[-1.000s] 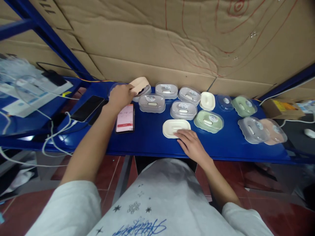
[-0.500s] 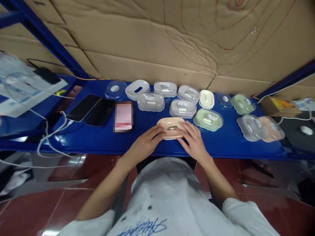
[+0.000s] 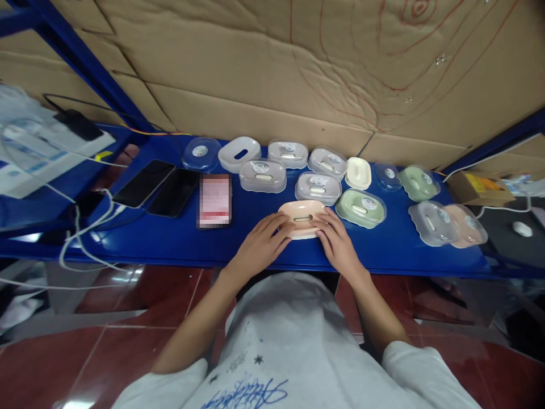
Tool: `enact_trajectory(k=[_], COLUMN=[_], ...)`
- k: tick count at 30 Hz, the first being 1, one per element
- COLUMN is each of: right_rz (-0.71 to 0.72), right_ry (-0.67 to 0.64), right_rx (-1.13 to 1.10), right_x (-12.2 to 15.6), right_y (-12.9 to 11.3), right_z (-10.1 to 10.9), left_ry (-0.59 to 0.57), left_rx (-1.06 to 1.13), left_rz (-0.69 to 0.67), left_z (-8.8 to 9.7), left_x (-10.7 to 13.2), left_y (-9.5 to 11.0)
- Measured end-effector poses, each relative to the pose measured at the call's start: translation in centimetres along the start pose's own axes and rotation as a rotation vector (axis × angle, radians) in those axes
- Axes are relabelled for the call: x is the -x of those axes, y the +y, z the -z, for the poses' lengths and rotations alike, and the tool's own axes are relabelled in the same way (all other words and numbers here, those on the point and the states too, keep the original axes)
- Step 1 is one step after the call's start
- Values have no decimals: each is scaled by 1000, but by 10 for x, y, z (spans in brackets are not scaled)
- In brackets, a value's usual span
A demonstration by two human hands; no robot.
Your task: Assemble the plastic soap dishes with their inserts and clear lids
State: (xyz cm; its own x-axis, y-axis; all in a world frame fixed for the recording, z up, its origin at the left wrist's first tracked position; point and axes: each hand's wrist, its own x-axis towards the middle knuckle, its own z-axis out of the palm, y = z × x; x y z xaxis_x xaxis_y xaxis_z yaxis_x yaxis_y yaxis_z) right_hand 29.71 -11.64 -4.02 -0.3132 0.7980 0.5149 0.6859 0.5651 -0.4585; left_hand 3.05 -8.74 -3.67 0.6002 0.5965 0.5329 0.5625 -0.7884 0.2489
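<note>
A peach soap-dish tray (image 3: 303,213) rests on a cream base at the front of the blue shelf (image 3: 170,244). My left hand (image 3: 260,246) presses its left end with fingers curled over the rim. My right hand (image 3: 338,241) holds the right end the same way. Just behind stand a clear-lidded white soap box (image 3: 317,187) and a green lidded box (image 3: 361,207).
More lidded soap boxes line the back, a white one (image 3: 262,174), a green one (image 3: 419,182), a peach one (image 3: 468,224). A loose clear lid (image 3: 200,153) and a white tray (image 3: 239,153) lie far left. Phones (image 3: 143,182) and cables sit at the left.
My left hand brought the peach tray from the far left and set it onto the cream base under my right hand. Both hands now press it at its ends.
</note>
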Motion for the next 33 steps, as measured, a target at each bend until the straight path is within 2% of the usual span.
enact_trajectory(k=[9, 12, 13, 15, 16, 17, 19, 21, 24, 27, 30, 33], right_rz=[42, 72, 60, -53, -181, -320, -444, -544, -680, -805, -775, -712], right_ry=[-71, -101, -76, 46, 149, 197, 193, 129, 37, -13, 51, 153], right_rx=[108, 151, 172, 254, 350, 449, 504, 533, 562, 588, 508, 430], right_x=[1, -1, -4, -17, -26, -37, -59, -75, -82, -74, -67, -67], right_y=[-6, -5, 1, 25, 43, 64, 109, 149, 187, 201, 205, 198], right_z=[-6, 10, 21, 52, 69, 87, 116, 132, 130, 117, 117, 131], left_ry=[-21, -20, -13, 1, 3, -2, -39, -81, -125, -191, -219, -191], left_rx=[56, 75, 84, 112, 135, 170, 268, 374, 464, 491, 524, 565], left_rz=[20, 26, 39, 80, 107, 133, 180, 222, 276, 318, 344, 370], left_z=[0, 1, 2, 4, 4, 5, 6, 8, 9, 12, 13, 11], left_x=[4, 4, 4, 5, 5, 6, 8, 9, 10, 9, 7, 8], left_y=[-3, -1, 0, 1, 1, 1, -2, -5, -10, -11, -10, -11])
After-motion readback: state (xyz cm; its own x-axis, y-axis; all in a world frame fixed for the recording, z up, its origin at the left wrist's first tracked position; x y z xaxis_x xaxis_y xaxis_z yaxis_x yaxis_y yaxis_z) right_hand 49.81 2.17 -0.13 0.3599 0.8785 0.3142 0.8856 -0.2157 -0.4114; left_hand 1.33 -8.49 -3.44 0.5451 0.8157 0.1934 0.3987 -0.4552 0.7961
